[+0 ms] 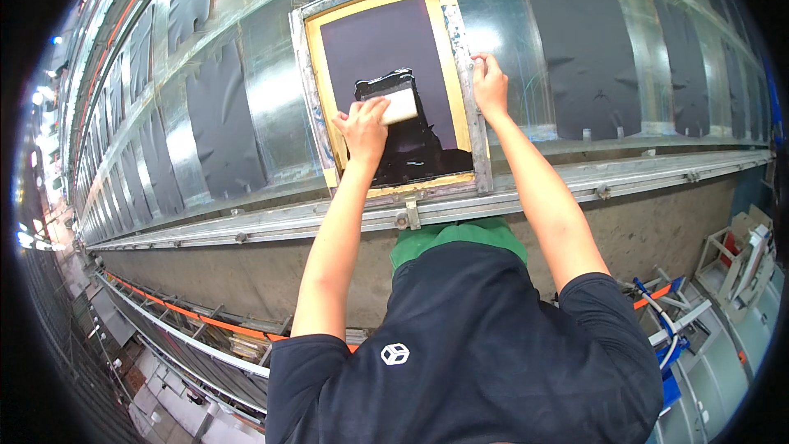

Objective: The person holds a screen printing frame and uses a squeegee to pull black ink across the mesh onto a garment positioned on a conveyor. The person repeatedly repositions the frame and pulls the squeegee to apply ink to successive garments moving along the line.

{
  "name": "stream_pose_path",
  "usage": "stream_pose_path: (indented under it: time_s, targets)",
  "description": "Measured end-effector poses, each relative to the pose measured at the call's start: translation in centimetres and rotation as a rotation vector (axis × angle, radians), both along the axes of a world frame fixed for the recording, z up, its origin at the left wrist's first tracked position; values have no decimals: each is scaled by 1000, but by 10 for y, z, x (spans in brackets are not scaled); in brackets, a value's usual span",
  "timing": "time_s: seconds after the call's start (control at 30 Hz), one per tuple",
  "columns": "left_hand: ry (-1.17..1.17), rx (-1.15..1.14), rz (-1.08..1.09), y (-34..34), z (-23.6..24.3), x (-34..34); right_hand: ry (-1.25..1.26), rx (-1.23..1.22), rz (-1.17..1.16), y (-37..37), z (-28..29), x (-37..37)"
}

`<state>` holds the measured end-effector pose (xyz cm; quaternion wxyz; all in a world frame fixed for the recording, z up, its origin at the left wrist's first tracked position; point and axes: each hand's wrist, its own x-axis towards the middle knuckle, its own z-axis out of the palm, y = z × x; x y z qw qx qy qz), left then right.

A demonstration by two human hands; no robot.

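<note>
A rectangular screen frame (312, 90) with a metal rim and yellow taped border lies on the long shiny table, its dark mesh smeared with black ink at the near end. My left hand (362, 127) grips a pale squeegee (401, 104) and presses it on the mesh, with a black ink pool (419, 152) just below it. My right hand (490, 86) rests on the right rail of the frame, fingers curled over its edge.
Several dark fabric pieces (215, 127) lie in rows along the shiny table (271, 107), left and right of the frame. A metal guide rail (625, 181) runs along the table's near edge. White racks and blue tubing (666, 329) stand at the lower right.
</note>
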<state>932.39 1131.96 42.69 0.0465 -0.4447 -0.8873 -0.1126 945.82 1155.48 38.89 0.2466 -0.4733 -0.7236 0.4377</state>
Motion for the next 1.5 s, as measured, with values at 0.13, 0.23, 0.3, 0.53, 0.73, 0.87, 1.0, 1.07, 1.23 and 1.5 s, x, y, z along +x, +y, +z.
stream_pose_path:
  time_s: [0.13, 0.23, 0.3, 0.53, 0.73, 0.87, 1.0, 1.07, 1.23, 1.5]
  targets:
    - [-58, -31, -11, -38, -4, 43, -14, 32, -8, 3, -4, 2]
    - [-46, -17, -9, -59, -4, 63, -5, -3, -8, 4, 0, -1]
    - [-77, -16, -18, -53, 1, 50, -17, -6, -9, 3, 0, 0]
    - [-134, -97, 34, 24, 16, -40, -29, -14, -4, 0, 1, -1]
    - [-51, -31, -31, -7, -1, 6, 19, 45, 12, 2, -6, 2]
    - [-46, -8, -77, -51, -3, 60, 15, -20, 59, 8, -10, 0]
    - [-71, 75, -182, -67, -1, 77, 1, -76, 96, 34, -29, 1]
    - [-154, 136, -149, -81, 8, 79, 19, 58, 96, 22, -4, -14]
    - [-269, 234, -117, -129, 19, 57, 51, 110, 45, -23, 37, -51]
    - [-237, 151, -58, -313, 21, -94, 144, 3, 57, -224, 28, -199]
